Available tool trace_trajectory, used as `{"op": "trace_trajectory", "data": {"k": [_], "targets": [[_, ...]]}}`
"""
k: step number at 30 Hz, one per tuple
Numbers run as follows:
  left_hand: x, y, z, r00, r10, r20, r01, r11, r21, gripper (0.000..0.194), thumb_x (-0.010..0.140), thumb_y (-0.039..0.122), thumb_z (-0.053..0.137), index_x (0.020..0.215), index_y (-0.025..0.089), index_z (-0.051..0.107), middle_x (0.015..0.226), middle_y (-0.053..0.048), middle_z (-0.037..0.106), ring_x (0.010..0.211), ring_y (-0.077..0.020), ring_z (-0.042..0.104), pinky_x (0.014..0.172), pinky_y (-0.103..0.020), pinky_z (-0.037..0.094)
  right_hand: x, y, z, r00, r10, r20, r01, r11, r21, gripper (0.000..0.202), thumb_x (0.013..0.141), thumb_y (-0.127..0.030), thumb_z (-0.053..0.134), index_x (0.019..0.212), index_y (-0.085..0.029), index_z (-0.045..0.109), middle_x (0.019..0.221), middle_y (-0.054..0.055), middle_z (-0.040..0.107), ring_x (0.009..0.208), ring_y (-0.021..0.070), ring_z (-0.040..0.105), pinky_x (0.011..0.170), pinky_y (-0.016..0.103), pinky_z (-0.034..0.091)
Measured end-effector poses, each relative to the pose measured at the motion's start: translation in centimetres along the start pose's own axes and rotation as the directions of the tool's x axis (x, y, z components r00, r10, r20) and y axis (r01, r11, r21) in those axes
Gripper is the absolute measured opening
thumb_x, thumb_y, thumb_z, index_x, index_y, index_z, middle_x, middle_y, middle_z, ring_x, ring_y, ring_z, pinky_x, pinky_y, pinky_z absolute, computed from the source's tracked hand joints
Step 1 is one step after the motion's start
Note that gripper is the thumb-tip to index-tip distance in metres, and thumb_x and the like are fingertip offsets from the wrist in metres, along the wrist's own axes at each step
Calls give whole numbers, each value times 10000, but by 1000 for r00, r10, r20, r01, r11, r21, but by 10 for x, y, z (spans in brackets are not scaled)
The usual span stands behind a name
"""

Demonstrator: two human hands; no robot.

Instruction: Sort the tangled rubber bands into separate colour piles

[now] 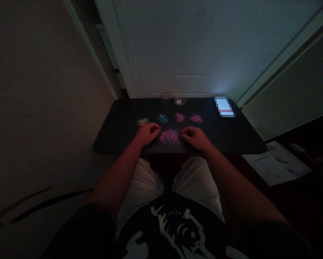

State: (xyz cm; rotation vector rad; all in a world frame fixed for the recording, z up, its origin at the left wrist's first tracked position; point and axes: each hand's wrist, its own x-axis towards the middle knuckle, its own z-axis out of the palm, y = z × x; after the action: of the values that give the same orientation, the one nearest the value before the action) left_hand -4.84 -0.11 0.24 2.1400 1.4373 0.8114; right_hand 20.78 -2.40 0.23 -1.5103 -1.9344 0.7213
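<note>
Loosely, thin pinkish sticks (170,137) lie heaped — bristly — between curled hands (148,133) (195,136).

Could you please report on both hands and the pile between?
Left hand beside multicoloured pile, right hand at its other side. Pale pile just beyond left hand. Nothing seen blocking.

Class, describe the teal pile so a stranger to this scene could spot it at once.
Start with the dark table and find the large mixed-colour pile near its front edge. Beyond that runs a row of four smaller ones; the teal pile is second from left, between a pale yellowish pile and a pink pile. It is the row's only blue-green one.
</note>
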Motion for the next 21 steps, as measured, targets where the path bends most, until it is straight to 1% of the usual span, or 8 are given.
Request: {"op": "trace_trajectory", "data": {"k": [2,6,9,12,17,21], "targets": [[-1,1,0,999,16,28,-17,1000,22,243,778,333,552,906,170,678,806,-31,675,686,-145,586,662,-272,462,6,-5,4,1000,-19,16,19,1000,-3,206,739,-322,611,873,-184,683,730,11,639,623,120,535,580,246,395],[-2,3,1,998,41,56,-42,999,18,263,742,372,597,896,176,680,801,-28,674,701,-146,591,648,-262,459,19,-13,9,998,-25,63,30,996,-87,232,672,-342,680,846,-190,701,625,-16,594,532,95,474,505,232,325],[-3,3,2,998,38,59,-40,999,25,268,724,391,622,882,185,689,791,-22,674,696,-141,587,637,-255,452,26,-14,12,994,-49,101,58,993,-98,158,676,-327,670,748,-191,705,583,-20,588,507,90,459,494,233,306],[-3,3,1,998,21,56,-23,999,37,257,734,389,611,874,193,702,772,-18,673,680,-138,581,626,-255,442,28,-12,15,995,-63,73,65,998,-26,152,708,-313,627,712,-181,702,604,-4,621,536,107,504,518,238,340],[-2,1,1,998,9,66,-11,1000,26,226,763,364,578,842,197,709,744,-9,675,656,-129,578,612,-249,432,22,-7,14,999,-55,1,54,988,144,207,733,-339,601,762,-164,708,697,23,679,597,131,564,587,254,417],[-2,3,1,998,-6,62,5,1000,25,231,758,358,584,858,191,711,735,-11,676,656,-131,583,601,-247,434,20,-7,13,997,-76,-32,81,976,203,207,736,-342,608,762,-163,708,743,37,698,659,149,598,636,268,447]]}}
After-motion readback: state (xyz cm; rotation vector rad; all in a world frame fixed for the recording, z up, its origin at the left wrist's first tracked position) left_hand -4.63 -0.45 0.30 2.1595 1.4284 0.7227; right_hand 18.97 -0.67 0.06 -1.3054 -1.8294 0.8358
